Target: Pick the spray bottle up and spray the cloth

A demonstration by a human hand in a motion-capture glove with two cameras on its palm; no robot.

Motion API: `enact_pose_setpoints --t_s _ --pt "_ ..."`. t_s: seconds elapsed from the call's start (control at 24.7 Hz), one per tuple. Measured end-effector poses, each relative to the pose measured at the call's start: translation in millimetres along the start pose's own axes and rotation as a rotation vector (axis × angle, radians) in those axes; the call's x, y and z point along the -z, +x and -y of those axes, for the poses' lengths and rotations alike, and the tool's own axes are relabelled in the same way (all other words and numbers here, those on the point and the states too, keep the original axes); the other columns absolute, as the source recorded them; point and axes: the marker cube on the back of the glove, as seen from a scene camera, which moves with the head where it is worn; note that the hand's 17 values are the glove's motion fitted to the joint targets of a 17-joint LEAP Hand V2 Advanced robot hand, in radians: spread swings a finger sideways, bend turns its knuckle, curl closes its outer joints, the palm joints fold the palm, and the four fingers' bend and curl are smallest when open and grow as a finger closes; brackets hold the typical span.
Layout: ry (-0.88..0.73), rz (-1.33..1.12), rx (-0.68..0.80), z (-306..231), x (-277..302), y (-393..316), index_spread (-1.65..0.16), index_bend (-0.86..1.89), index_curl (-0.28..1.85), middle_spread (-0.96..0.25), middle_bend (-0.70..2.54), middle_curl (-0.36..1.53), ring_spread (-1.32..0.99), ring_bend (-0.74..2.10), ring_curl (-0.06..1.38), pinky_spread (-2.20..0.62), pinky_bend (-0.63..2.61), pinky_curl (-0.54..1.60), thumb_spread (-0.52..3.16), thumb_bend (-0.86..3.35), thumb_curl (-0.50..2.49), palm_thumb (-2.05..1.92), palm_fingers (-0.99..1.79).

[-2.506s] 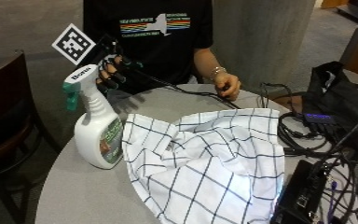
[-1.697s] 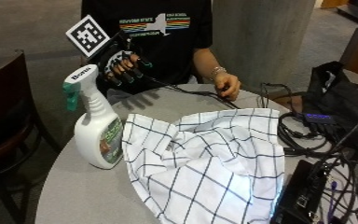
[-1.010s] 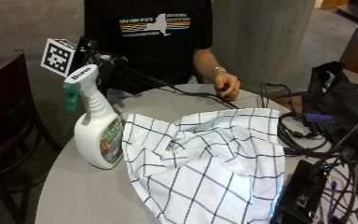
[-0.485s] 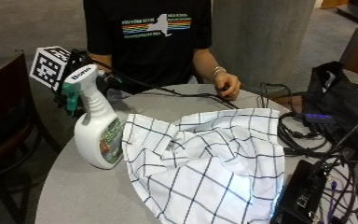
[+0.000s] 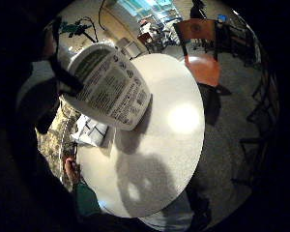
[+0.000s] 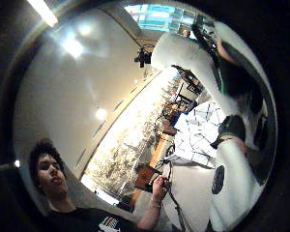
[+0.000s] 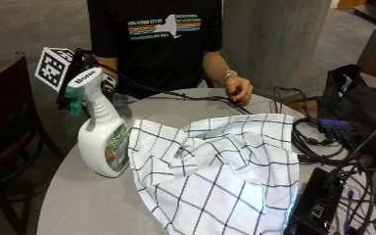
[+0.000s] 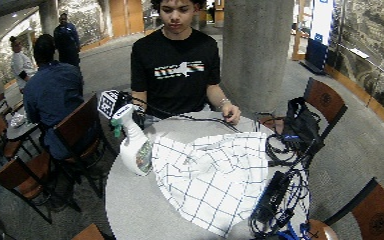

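Your gloved right hand (image 7: 95, 73) sits behind the neck of the spray bottle (image 7: 101, 142), mostly hidden by the sprayer head, so you're at the grasp step; whether your fingers are curled round the neck yet I cannot tell from these views. The spray bottle stands upright on the bench (image 7: 90, 205), its base touching the edge of the checked cloth (image 7: 221, 171), nozzle facing away from the cloth, so expect to turn it once lifted. The cloth lies spread and rumpled beside the spray bottle, ready as a target. Your bare left hand (image 7: 239, 90) rests on the bench on the far side of the cloth, near black cables (image 7: 318, 142).
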Motion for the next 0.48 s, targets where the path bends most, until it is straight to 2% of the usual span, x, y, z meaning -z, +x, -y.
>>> enact_pose_setpoints --t_s 0.08,0.16,0.48 --pt "0.022 -0.001 0.007 0.5 0.4 -1.7 -0.28 0.37 0.24 -0.09 0.27 0.40 -0.12 0.53 0.40 -0.16 0.74 0.45 0.56 0.12 0.55 1.16 1.31" --pt "0.027 -0.003 0.006 1.1 -0.1 -2.9 -0.27 0.40 0.27 -0.11 0.32 0.43 -0.13 0.55 0.42 -0.17 0.76 0.47 0.47 0.14 0.57 1.21 1.34" --pt "0.031 0.035 0.007 -2.4 2.0 -2.9 -0.25 0.44 0.35 -0.15 0.42 0.50 -0.15 0.63 0.48 -0.21 0.83 0.52 0.20 0.17 0.64 1.25 1.28"
